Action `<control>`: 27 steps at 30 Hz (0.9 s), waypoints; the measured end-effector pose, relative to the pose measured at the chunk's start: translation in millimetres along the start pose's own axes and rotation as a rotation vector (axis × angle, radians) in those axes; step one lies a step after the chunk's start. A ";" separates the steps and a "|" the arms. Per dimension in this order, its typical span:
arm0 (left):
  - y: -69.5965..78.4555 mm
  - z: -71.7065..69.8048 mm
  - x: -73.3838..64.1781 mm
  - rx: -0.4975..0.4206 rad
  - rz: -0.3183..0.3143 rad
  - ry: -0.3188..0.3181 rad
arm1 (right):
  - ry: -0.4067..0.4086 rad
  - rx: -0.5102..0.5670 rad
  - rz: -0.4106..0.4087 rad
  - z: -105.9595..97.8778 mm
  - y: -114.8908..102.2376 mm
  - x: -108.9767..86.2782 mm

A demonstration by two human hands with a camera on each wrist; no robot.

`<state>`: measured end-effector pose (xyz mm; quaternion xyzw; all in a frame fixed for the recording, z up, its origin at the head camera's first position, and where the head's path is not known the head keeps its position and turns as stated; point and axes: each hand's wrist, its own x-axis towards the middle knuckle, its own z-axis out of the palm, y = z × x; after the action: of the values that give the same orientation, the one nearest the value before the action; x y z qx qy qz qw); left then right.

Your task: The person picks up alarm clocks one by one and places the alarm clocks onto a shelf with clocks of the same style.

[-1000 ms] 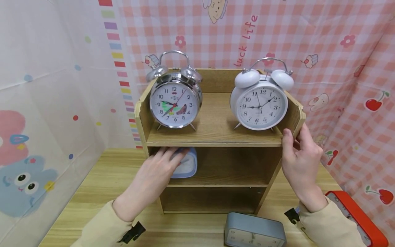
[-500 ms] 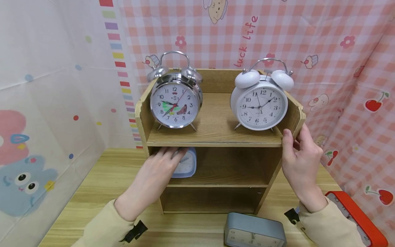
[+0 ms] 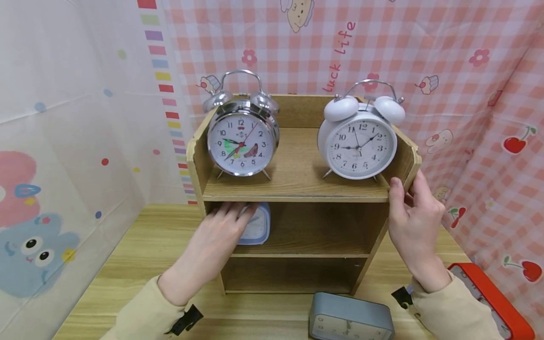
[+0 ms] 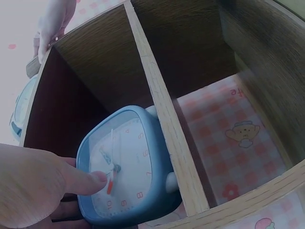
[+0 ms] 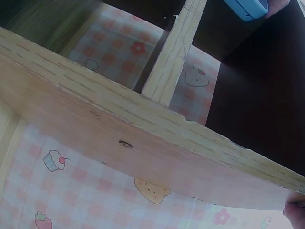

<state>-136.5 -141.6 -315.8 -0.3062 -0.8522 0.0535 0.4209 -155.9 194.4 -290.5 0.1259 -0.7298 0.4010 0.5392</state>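
On the left of the middle level of a wooden shelf (image 3: 297,194) stands a light-blue alarm clock (image 3: 258,225). My left hand (image 3: 217,238) holds this clock; in the left wrist view its thumb (image 4: 88,182) lies across the white face and its fingers go round the side. In that view the clock's foot (image 4: 172,182) is against the lower board. With the thumb in front and fingers behind, my right hand (image 3: 414,219) grips the shelf's right side panel; only a bit of it shows in the right wrist view.
On the top level are a silver twin-bell alarm clock (image 3: 242,144) and a white twin-bell alarm clock (image 3: 359,146). A grey-blue clock (image 3: 352,311) is on the table (image 3: 272,311) in front; a red clock (image 3: 495,297) is at the right, partly behind my sleeve.
The light-blue clock and my left hand have shifted very slightly; a bit less of the clock's right side shows. My right hand stays on the side panel.
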 end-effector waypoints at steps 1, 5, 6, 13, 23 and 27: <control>-0.1 0.3 -0.5 0.001 0.002 0.000 | 0.001 0.001 0.000 0.1 -0.1 0.0; -0.3 2.0 -3.7 0.014 0.004 0.008 | 0.000 0.001 -0.001 0.3 -0.1 -0.1; -0.4 2.4 -4.6 0.015 0.006 0.016 | -0.003 0.001 0.000 0.2 0.0 -0.2; -1.2 4.3 -10.9 -0.037 0.015 0.085 | -0.005 0.002 0.000 0.5 0.9 -0.8; -4.3 3.3 -23.6 -0.271 0.073 0.223 | 0.008 0.003 0.013 1.0 0.6 -1.0; -4.7 -0.1 -27.5 -0.312 0.104 0.363 | 0.013 0.001 0.017 1.2 0.6 -0.3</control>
<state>-126.1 -161.0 -332.9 -0.4154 -0.7438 -0.1131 0.5112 -156.9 194.0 -291.3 0.1173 -0.7272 0.4066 0.5405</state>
